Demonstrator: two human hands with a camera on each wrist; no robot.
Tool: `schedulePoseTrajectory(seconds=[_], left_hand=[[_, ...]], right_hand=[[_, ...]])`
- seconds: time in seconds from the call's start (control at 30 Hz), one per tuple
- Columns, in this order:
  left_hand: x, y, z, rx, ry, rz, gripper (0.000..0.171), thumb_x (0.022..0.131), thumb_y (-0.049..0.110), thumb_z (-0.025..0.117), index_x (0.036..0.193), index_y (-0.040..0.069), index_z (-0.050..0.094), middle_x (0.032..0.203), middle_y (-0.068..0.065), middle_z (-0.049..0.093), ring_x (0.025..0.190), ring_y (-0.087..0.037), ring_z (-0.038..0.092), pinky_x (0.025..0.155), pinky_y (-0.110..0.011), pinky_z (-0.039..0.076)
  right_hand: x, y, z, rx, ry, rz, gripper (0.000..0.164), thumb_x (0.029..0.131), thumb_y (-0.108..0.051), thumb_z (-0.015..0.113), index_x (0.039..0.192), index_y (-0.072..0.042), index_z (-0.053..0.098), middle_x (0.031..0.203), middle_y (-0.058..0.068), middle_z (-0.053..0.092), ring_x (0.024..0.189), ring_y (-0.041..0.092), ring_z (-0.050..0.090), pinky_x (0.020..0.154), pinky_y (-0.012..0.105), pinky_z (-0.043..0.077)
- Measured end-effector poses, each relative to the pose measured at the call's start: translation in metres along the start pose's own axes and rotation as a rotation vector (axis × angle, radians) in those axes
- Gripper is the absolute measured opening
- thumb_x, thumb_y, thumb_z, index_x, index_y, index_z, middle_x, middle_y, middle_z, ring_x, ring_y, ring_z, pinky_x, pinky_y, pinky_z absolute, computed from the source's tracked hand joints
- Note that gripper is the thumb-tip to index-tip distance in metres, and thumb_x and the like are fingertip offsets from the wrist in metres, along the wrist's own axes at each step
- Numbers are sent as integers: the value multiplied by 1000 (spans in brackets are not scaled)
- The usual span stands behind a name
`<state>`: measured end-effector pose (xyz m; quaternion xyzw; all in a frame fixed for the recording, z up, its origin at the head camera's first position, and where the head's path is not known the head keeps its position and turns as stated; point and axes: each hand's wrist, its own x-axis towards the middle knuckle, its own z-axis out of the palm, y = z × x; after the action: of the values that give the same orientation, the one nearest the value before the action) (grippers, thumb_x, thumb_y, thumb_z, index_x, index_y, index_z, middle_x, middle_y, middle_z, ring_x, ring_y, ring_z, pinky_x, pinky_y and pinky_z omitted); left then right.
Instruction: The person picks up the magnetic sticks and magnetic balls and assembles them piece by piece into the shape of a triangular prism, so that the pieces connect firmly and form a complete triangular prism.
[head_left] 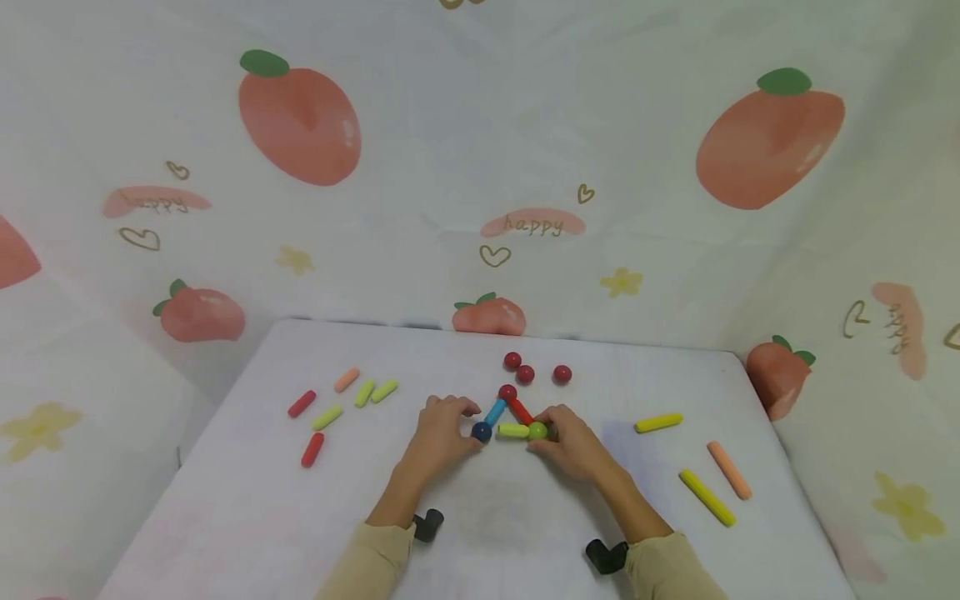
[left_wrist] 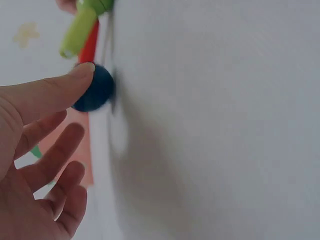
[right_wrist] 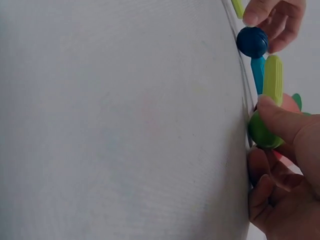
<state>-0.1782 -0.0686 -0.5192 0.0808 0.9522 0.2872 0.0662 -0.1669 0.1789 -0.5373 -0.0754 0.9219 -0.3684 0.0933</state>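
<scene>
Thumb and fingers of my left hand [head_left: 438, 433] pinch a dark blue ball [head_left: 482, 431]. A light blue stick [head_left: 496, 412] runs from that ball up to a red ball [head_left: 507, 392]. From there a red stick [head_left: 520, 411] slants down to a green ball [head_left: 537, 431], which my right hand [head_left: 572, 446] holds between thumb and fingers. A short yellow-green stick [head_left: 513, 431] juts from the green ball toward the dark blue one, its free end a small gap away. In the left wrist view, the thumb lies over the dark blue ball [left_wrist: 96, 90].
Behind the pieces lie three loose red balls [head_left: 525, 374]. Short red, orange and yellow-green sticks [head_left: 327, 417] are scattered at the left. Longer yellow sticks [head_left: 707, 497] and an orange stick [head_left: 729, 470] lie at the right. A printed cloth [head_left: 420, 167] hangs behind the white table [head_left: 247, 517].
</scene>
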Motion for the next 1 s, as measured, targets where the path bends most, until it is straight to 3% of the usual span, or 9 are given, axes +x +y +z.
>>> schedulePoseTrajectory(seconds=[0.2, 0.4, 0.5, 0.73, 1.0], left_hand=[[-1, -8, 2, -64, -54, 18, 35, 82, 27, 85, 115, 21, 74, 101, 7, 71, 97, -16, 48, 83, -33, 44], [-2, -9, 3, -111, -62, -43, 35, 85, 28, 83, 118, 20, 74, 101, 6, 66, 95, -16, 48, 82, -32, 45], [-2, -8, 3, -129, -63, -60, 36, 87, 29, 81, 120, 21, 74, 103, 5, 67, 96, -16, 48, 84, -34, 47], [-2, -7, 6, -105, -64, -19, 36, 87, 31, 81, 121, 20, 75, 109, 3, 73, 97, -15, 50, 88, -36, 49], [-5, -10, 3, -131, -74, -45, 37, 87, 31, 81, 122, 21, 74, 115, 3, 71, 106, -16, 53, 100, -43, 52]], right_hand=[[-1, 0, 1, -13, 17, -10, 33, 85, -27, 84, 112, -21, 65, 102, -6, 60, 91, 10, 54, 85, 29, 53], [-1, -2, 3, -33, 31, -22, 34, 85, -28, 84, 112, -21, 65, 101, -6, 60, 90, 10, 53, 83, 26, 51], [-1, -2, 4, -51, 41, -25, 34, 85, -28, 84, 112, -21, 64, 100, -5, 59, 89, 9, 53, 80, 25, 51], [-1, -3, 6, -73, 63, -40, 35, 85, -30, 84, 111, -19, 63, 99, -4, 59, 87, 9, 52, 77, 25, 50], [-2, -4, 10, -60, 52, 5, 36, 84, -30, 84, 112, -21, 63, 100, -4, 59, 88, 10, 52, 79, 25, 51]])
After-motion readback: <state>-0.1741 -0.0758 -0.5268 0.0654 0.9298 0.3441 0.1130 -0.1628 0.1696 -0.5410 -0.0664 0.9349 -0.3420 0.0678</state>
